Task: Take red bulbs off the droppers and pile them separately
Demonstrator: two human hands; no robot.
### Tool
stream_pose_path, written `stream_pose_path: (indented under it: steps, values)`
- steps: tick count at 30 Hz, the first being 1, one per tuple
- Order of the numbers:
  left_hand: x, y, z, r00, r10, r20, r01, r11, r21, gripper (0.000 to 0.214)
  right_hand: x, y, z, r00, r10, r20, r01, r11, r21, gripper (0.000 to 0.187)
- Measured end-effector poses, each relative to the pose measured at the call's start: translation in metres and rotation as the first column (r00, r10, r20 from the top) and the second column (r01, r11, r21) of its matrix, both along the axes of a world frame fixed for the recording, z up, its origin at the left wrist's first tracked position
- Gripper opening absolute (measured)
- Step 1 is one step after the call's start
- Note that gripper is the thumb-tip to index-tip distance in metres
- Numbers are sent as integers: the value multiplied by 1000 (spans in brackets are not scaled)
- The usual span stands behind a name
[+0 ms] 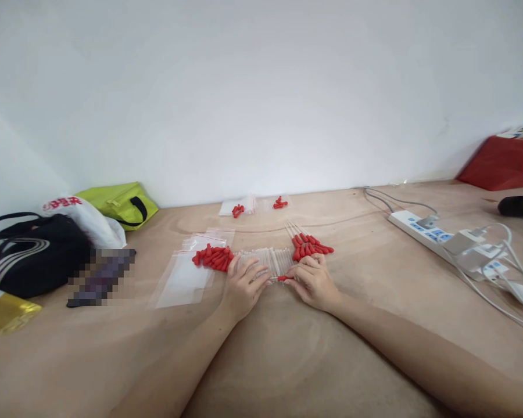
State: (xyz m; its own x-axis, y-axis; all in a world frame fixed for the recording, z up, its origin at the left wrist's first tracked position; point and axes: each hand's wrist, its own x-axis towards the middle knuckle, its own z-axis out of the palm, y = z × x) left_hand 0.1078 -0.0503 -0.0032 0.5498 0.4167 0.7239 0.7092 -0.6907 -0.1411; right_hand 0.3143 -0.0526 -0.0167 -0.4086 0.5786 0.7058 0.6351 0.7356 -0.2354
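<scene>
In the head view my right hand [314, 283] pinches a red rubber bulb [283, 278] at its right end. My left hand [244, 285] has thumb and fingertips closed on a thin clear tube [273, 279], which meets the bulb's left end. Behind both hands lies a row of similar thin clear tubes [270, 258]. Loose red bulbs [213, 256] are heaped just left of that row, partly on plastic bags. Beyond my right hand is a fan of droppers [307, 242], red bulbs towards me and thin tubes pointing back.
Clear zip bags [181, 281] lie at left. Two small bags with red bulbs [237, 211] sit near the wall. A black bag [39, 249] and a green bag [117, 204] stand far left. A power strip [418, 229] with cables lies right; a red bag [501, 162] sits behind.
</scene>
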Motion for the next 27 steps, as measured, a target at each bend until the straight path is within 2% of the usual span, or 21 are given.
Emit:
stream_pose_path:
  steps: [7,15,22,27]
  values:
    - [3,-5,3,1000,-18,25,18,1000,9,13,-3,3,-2,999,-27,48,22,995,98,15]
    - [4,-9,5,999,-9,32,10,1000,-12,17,-2,0,-1,998,16,67,-24,994,110,19]
    - [-4,-8,7,999,0,45,1,1000,-14,17,7,-2,1,998,49,39,-52,996,67,20]
    - [-20,0,0,991,61,119,-56,997,-46,14,26,9,1,989,-23,-144,16,999,-50,15]
